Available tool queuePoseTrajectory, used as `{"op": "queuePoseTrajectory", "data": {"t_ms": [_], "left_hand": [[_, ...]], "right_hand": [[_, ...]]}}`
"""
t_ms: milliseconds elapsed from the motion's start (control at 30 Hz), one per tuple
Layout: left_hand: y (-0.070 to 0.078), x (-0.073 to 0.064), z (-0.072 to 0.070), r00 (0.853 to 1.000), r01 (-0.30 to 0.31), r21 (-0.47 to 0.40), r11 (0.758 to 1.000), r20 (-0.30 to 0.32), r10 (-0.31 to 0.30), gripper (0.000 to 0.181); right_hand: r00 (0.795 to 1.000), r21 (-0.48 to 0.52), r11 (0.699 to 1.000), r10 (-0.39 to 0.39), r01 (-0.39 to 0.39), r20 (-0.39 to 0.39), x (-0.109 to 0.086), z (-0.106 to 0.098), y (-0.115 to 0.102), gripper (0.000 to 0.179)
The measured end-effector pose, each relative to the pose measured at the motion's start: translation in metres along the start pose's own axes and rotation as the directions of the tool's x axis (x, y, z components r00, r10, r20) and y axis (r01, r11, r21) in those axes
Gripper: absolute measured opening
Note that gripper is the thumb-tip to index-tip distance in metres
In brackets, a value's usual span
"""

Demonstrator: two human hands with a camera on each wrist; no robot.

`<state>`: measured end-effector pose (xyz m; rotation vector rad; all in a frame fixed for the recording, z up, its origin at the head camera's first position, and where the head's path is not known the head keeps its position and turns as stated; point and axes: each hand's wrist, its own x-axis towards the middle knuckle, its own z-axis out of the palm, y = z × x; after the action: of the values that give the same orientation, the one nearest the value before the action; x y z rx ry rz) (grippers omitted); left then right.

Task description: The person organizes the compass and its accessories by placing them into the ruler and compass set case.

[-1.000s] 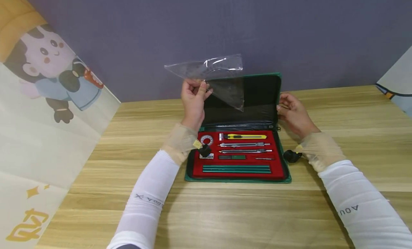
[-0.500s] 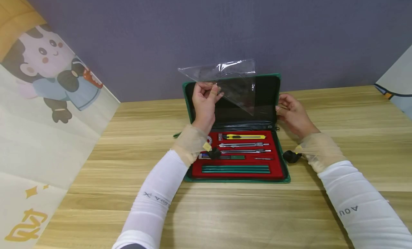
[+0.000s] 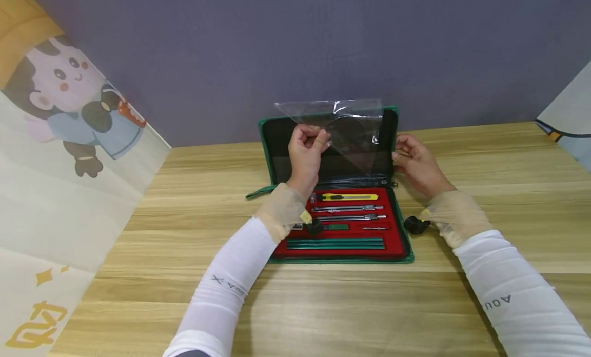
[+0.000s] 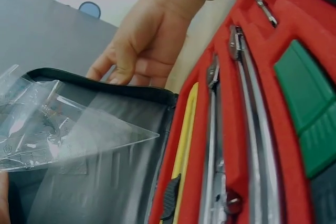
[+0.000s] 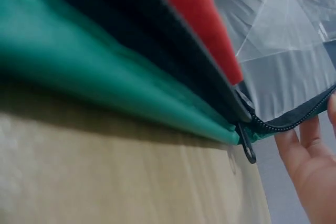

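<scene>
My left hand [image 3: 306, 154] pinches a clear triangular set square [image 3: 353, 134], which looks wrapped in glossy plastic, by its slanted side. The set square hangs in front of the raised lid [image 3: 281, 152] of a green zip case, its top edge rising above the lid. In the left wrist view the set square [image 4: 79, 135] points a corner toward the hinge, over the lid's clear pocket [image 4: 105, 187]. My right hand [image 3: 417, 164] grips the lid's right edge and holds it up; in the right wrist view its fingers [image 5: 299, 156] lie against the zipped rim.
The case's red tray [image 3: 394, 246] holds a yellow utility knife [image 3: 353, 197], metal compasses [image 3: 353, 218], green pencils [image 3: 337, 243] and a green box [image 3: 337, 226]. My left wrist hides the tray's left side. A grey wall [image 3: 231, 64] stands behind the wooden table [image 3: 323, 305].
My left hand has carried the set square to the right and down, bringing it in front of the lid. The right hand stays at the lid's edge.
</scene>
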<state>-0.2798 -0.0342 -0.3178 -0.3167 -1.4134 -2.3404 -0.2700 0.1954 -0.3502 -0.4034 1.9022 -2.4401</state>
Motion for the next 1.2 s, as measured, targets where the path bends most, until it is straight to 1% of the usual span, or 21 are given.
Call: {"op": "queuePoseTrajectory", "data": {"t_ms": [233, 300, 367, 400, 433, 500, 567, 633, 667, 733, 833, 900, 933, 1000, 1033, 1067, 1100, 1133, 1167, 1200], "left_hand": [[-0.004, 0.001, -0.002, 0.999, 0.022, 0.014, 1.000, 0.042, -0.022, 0.019], [-0.004, 0.002, -0.005, 0.997, 0.042, 0.041, 0.998, 0.069, -0.044, 0.019], [-0.001, 0.005, -0.009, 0.991, 0.068, 0.079, 0.995, 0.114, -0.077, 0.020], [0.001, 0.006, -0.012, 0.986, 0.071, 0.110, 0.991, 0.140, -0.086, 0.019], [0.004, 0.008, -0.015, 0.982, 0.066, 0.142, 0.988, 0.167, -0.090, 0.019], [0.009, 0.011, -0.022, 0.970, 0.035, 0.206, 0.978, 0.227, -0.083, 0.017], [0.014, 0.014, -0.028, 0.959, -0.019, 0.253, 0.967, 0.279, -0.054, 0.020], [0.019, 0.018, -0.034, 0.952, -0.071, 0.270, 0.960, 0.305, -0.016, 0.023], [0.021, 0.020, -0.036, 0.952, -0.083, 0.268, 0.960, 0.306, -0.003, 0.024], [0.026, 0.024, -0.040, 0.957, -0.092, 0.230, 0.969, 0.289, 0.022, 0.024], [0.035, 0.031, -0.044, 0.971, -0.106, 0.146, 0.983, 0.229, 0.071, 0.025], [0.041, 0.036, -0.047, 0.976, -0.112, 0.113, 0.987, 0.197, 0.088, 0.025], [0.045, 0.039, -0.049, 0.977, -0.115, 0.115, 0.987, 0.192, 0.091, 0.024], [0.053, 0.044, -0.055, 0.976, -0.112, 0.159, 0.981, 0.204, 0.078, 0.022], [0.057, 0.047, -0.058, 0.972, -0.110, 0.201, 0.973, 0.226, 0.063, 0.022], [0.061, 0.049, -0.062, 0.966, -0.117, 0.267, 0.957, 0.255, 0.047, 0.021], [0.065, 0.052, -0.066, 0.957, -0.133, 0.342, 0.930, 0.287, 0.031, 0.021], [0.069, 0.053, -0.070, 0.947, -0.157, 0.416, 0.896, 0.322, 0.016, 0.023], [0.072, 0.055, -0.074, 0.934, -0.185, 0.488, 0.853, 0.356, -0.001, 0.024], [0.076, 0.056, -0.077, 0.920, -0.220, 0.560, 0.799, 0.391, -0.021, 0.026]], "right_hand": [[1.000, 0.001, 1.000, -0.011, 0.012, -0.007, 0.000, 0.002, -0.001, 0.026], [1.000, 0.006, 1.000, -0.012, 0.013, -0.009, -0.001, 0.002, -0.001, 0.026], [1.000, 0.008, 1.000, -0.013, 0.013, -0.013, -0.001, 0.002, -0.001, 0.026], [1.000, 0.009, 1.000, -0.014, 0.014, -0.014, -0.001, 0.002, -0.001, 0.025], [1.000, 0.008, 1.000, -0.015, 0.015, -0.016, -0.001, 0.002, -0.001, 0.025], [1.000, 0.008, 1.000, -0.017, 0.018, -0.018, 0.000, 0.003, -0.001, 0.025], [1.000, 0.007, 1.000, -0.021, 0.021, -0.021, -0.001, 0.003, -0.002, 0.025], [0.999, 0.000, 1.000, -0.025, 0.025, -0.024, -0.001, 0.003, -0.002, 0.024], [0.999, -0.002, 1.000, -0.026, 0.026, -0.025, -0.001, 0.003, -0.002, 0.024], [0.999, -0.010, 1.000, -0.030, 0.029, -0.030, -0.001, 0.003, -0.002, 0.024], [0.999, -0.015, 0.999, -0.031, 0.030, -0.032, -0.001, 0.003, -0.001, 0.024], [0.999, -0.015, 0.999, -0.031, 0.031, -0.032, -0.001, 0.002, 0.000, 0.024], [0.999, -0.016, 0.999, -0.032, 0.031, -0.032, -0.001, 0.002, 0.000, 0.024], [0.999, -0.013, 0.999, -0.034, 0.034, -0.031, -0.002, 0.002, 0.000, 0.024], [0.999, -0.021, 0.999, -0.037, 0.036, -0.032, -0.002, 0.002, 0.000, 0.025], [0.999, -0.029, 0.999, -0.039, 0.038, -0.033, -0.002, 0.001, 0.000, 0.025], [0.999, -0.035, 0.999, -0.041, 0.040, -0.035, -0.002, 0.001, 0.000, 0.025], [0.998, -0.039, 0.998, -0.043, 0.041, -0.035, -0.002, 0.001, 0.000, 0.026], [0.998, -0.041, 0.998, -0.043, 0.042, -0.034, -0.002, 0.001, 0.000, 0.026], [0.999, -0.048, 0.998, -0.044, 0.042, -0.033, -0.003, 0.001, -0.001, 0.026]]}}
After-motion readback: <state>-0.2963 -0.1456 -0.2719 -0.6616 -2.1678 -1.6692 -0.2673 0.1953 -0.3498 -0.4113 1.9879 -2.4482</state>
